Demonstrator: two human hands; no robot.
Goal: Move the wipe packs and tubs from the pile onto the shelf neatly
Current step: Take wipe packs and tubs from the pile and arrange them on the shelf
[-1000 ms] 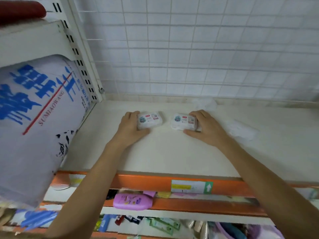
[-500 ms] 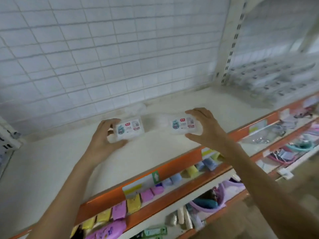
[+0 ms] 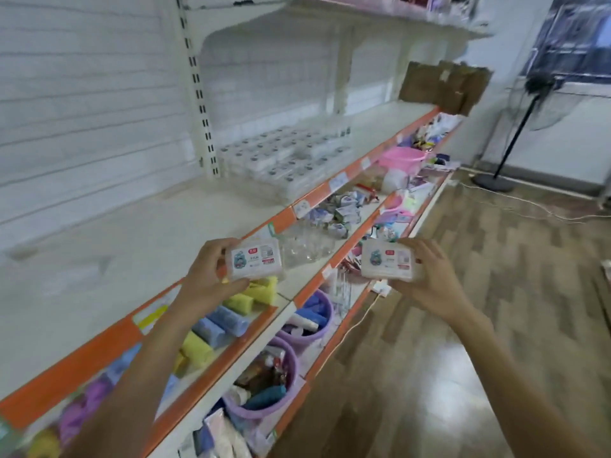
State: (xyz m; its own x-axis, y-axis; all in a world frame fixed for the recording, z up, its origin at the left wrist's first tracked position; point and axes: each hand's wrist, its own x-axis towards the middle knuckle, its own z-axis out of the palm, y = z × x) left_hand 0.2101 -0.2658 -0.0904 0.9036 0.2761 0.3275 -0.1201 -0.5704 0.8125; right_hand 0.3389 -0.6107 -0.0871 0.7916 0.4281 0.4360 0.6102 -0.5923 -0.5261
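My left hand (image 3: pixel 206 279) grips a small white wipe pack (image 3: pixel 254 259) with a blue and red label, held in the air above the shelf's orange front edge. A second, matching wipe pack (image 3: pixel 388 263) is gripped by my right hand (image 3: pixel 429 282), out over the aisle floor. Both packs face me, label up. The cream shelf (image 3: pixel 109 256) stretches along my left. Further along it, neat rows of wipe packs (image 3: pixel 284 163) stand beyond a white upright.
Lower shelves hold rolled cloths (image 3: pixel 228 317), purple tubs (image 3: pixel 310 320), clear glasses (image 3: pixel 307 246) and a pink basin (image 3: pixel 401 160). Brown cardboard (image 3: pixel 443 85) stands at the shelf's far end. A fan stand (image 3: pixel 496 181) and a white cable (image 3: pixel 535 206) are on the wooden floor.
Both hands lifted their packs off the shelf and drew them back past its front edge. My view swung right along the aisle, bringing the rows of packs into sight.
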